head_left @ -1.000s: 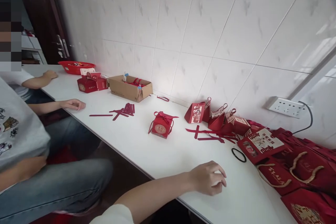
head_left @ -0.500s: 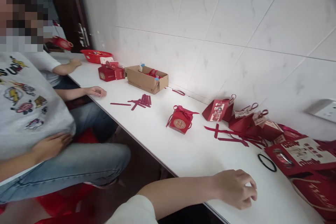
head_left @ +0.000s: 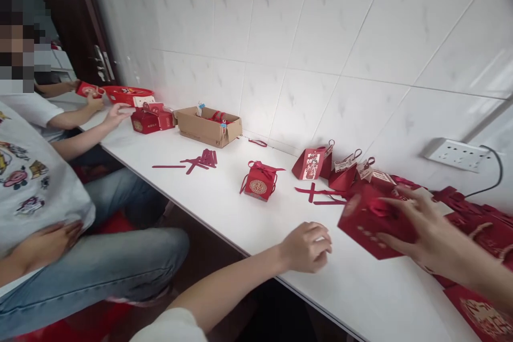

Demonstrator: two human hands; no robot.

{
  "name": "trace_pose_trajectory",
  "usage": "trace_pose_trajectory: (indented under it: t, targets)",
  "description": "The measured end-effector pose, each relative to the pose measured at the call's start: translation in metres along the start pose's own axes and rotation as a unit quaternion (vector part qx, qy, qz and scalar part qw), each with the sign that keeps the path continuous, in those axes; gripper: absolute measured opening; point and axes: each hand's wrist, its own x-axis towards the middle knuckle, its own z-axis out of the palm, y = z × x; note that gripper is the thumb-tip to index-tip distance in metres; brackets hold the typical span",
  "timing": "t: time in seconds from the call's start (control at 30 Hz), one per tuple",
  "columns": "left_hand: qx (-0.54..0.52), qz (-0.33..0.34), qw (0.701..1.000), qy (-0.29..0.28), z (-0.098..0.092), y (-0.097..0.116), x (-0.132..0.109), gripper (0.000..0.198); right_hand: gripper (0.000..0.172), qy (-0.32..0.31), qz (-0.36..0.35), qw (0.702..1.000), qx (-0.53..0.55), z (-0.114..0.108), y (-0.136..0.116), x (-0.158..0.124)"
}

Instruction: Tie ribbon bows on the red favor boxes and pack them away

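My right hand (head_left: pixel 435 235) grips a red gift box (head_left: pixel 380 224) with a ribbon bow on top, tilted and held above the table's right side. Motion blurs the box a little. My left hand (head_left: pixel 308 247) is over the white table (head_left: pixel 224 208) near its front edge, fingers loosely curled with a gap to the thumb and nothing seen in them. Beyond it stands a small red box (head_left: pixel 259 181) with a gold round emblem and a ribbon bow. Dark red ribbon strips (head_left: pixel 320 193) lie between that box and the held one.
Triangular red boxes (head_left: pixel 312 164) line the wall, beside more red packaging (head_left: pixel 483 310) at right. Further left are short red strips (head_left: pixel 206 160), a cardboard box (head_left: pixel 206 131), a red handled box (head_left: pixel 150 118) and a red basin (head_left: pixel 120 97). A co-worker's hand (head_left: pixel 118 113) reaches near the handled box.
My right hand has come into view from the right holding the red gift box. My left hand shifted left. The seated co-worker's hand rose toward the handled box. The view turned right.
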Motion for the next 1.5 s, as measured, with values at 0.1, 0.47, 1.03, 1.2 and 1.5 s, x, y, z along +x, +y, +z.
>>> trace_pose_trajectory:
  t: [0.1, 0.47, 1.03, 1.2, 1.5]
  targets:
    - [0.065, -0.013, 0.994, 0.089, -0.045, -0.027, -0.015, 0.013, 0.055, -0.041, 0.017, 0.999, 0.021, 0.038, -0.017, 0.004]
    - [0.219, -0.366, 0.886, 0.182, -0.070, -0.116, -0.039, 0.081, 0.059, -0.047, 0.171, 0.982, 0.070, 0.070, -0.046, -0.002]
    - [0.078, -0.360, 0.911, 0.188, -0.060, -0.121, -0.045, 0.092, 0.061, -0.006, 0.188, 0.967, 0.175, 0.112, -0.125, 0.183]
    - [0.028, -0.272, 0.944, 0.183, -0.063, -0.120, -0.046, 0.090, 0.062, -0.023, 0.228, 0.953, 0.198, 0.139, -0.146, 0.206]
    - [-0.087, -0.084, 0.988, 0.098, -0.070, -0.117, -0.047, 0.098, 0.036, -0.027, 0.084, 0.953, 0.290, 0.084, -0.118, 0.153]
